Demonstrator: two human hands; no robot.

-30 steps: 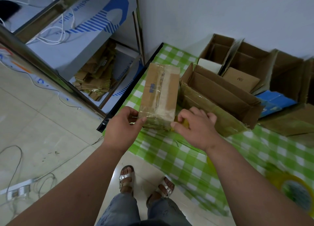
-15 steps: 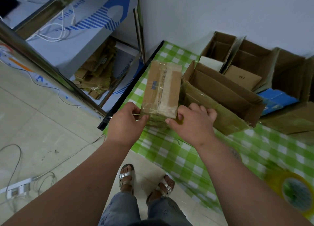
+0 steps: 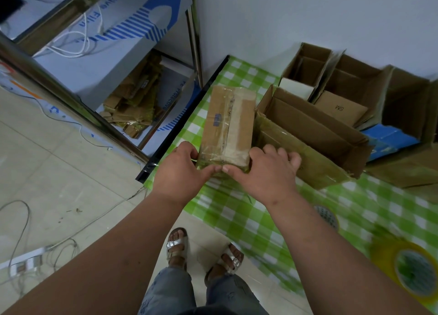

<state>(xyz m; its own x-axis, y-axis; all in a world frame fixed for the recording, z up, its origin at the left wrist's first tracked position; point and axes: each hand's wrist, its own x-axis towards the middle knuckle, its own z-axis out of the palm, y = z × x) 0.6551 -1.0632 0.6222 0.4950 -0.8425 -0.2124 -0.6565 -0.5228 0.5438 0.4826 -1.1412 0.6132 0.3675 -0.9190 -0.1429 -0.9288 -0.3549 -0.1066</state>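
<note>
The left hand (image 3: 180,172) and right hand (image 3: 265,172) each gripped the near end of the box (image 3: 230,122), thumbs meeting on its taped face. The box lay on the tabletop (image 3: 237,210), extending away from both hands. The top seam appeared sealed; pressing down the end tape was judged outstanding.

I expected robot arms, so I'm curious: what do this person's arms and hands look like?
Both are bare. The left hand and right hand wear no gloves, and no ring, watch or bracelet shows. The forearms are uncovered right to the frame's edge, with no sleeve in view.
</note>
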